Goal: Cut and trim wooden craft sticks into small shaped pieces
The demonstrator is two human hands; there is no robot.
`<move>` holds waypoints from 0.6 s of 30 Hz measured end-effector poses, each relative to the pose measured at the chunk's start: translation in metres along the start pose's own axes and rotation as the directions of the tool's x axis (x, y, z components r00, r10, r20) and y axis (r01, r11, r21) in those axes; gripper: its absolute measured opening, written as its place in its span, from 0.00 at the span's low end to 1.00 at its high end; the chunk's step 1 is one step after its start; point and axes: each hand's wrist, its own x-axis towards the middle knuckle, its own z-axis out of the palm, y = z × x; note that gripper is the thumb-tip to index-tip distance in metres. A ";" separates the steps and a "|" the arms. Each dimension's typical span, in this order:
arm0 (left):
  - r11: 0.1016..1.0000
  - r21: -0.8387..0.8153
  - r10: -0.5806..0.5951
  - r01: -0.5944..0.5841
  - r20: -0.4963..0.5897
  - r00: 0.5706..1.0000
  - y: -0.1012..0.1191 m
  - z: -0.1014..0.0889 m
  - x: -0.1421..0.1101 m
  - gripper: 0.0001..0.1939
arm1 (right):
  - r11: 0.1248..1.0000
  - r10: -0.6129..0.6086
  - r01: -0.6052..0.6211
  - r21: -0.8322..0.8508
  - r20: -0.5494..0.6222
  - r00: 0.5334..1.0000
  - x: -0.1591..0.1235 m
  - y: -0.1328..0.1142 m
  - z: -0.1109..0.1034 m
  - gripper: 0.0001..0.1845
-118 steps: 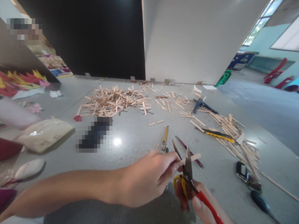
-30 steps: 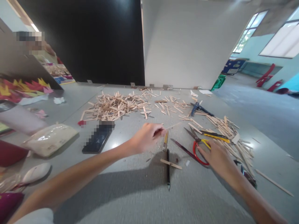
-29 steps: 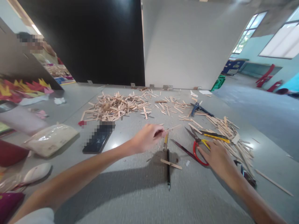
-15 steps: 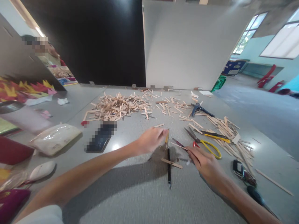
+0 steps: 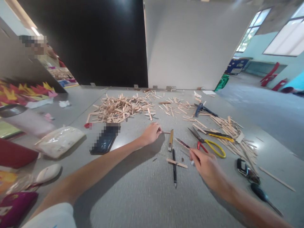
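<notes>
My left hand [image 5: 152, 132] is closed in a pinch at the middle of the table, on one end of a short wooden stick [image 5: 166, 132]. Just right of that stick lies a yellow utility knife [image 5: 170, 139]. My right hand [image 5: 205, 164] is closed on a thin wooden stick [image 5: 186, 146], which points up and left. Alongside this stick is a dark, narrow blade or jaw; whether the hand holds it too is unclear. Between my hands, a black pen [image 5: 174, 175] lies under a crossing wooden stick [image 5: 182, 165]. Yellow-handled scissors [image 5: 215, 148] lie beyond my right hand.
A heap of wooden sticks [image 5: 118, 109] lies at the back, with more sticks [image 5: 230, 133] at right. Blue pliers [image 5: 205, 110], a phone [image 5: 105, 139], a plastic packet [image 5: 59, 141], a white mouse [image 5: 49, 172] and a screwdriver [image 5: 261, 193] surround the work. Upright panels [image 5: 185, 47] stand behind.
My left hand has moved left and away from the utility knife, taking hold of the short stick that lay behind it. My right hand stays nearly in place with its stick.
</notes>
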 end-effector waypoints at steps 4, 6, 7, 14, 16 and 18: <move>0.986 -0.164 0.000 -0.004 -0.024 1.000 0.016 -0.013 -0.014 0.08 | 0.996 0.056 -0.057 0.063 0.017 0.998 0.007 -0.026 -0.006 0.19; 0.965 -0.263 0.014 -0.019 -0.020 1.000 0.032 -0.019 -0.027 0.10 | 0.988 0.099 -0.092 0.123 -0.047 0.994 0.008 -0.034 -0.005 0.19; 0.950 -0.309 0.029 -0.032 -0.015 0.999 0.041 -0.021 -0.034 0.10 | 0.983 0.115 -0.102 0.152 -0.079 0.990 0.007 -0.037 -0.004 0.20; 0.751 -0.659 0.144 -0.046 0.095 0.985 0.091 -0.018 -0.074 0.16 | 0.949 0.111 -0.085 0.303 -0.070 0.991 -0.005 -0.041 -0.005 0.20; 0.737 -0.673 0.154 -0.070 0.066 0.986 0.095 -0.017 -0.079 0.15 | 0.944 0.115 -0.090 0.318 -0.063 0.991 -0.008 -0.041 -0.008 0.19; 0.761 -0.639 0.163 -0.114 0.017 0.987 0.096 -0.016 -0.082 0.14 | 0.941 0.120 -0.097 0.325 -0.054 0.991 -0.010 -0.040 -0.010 0.19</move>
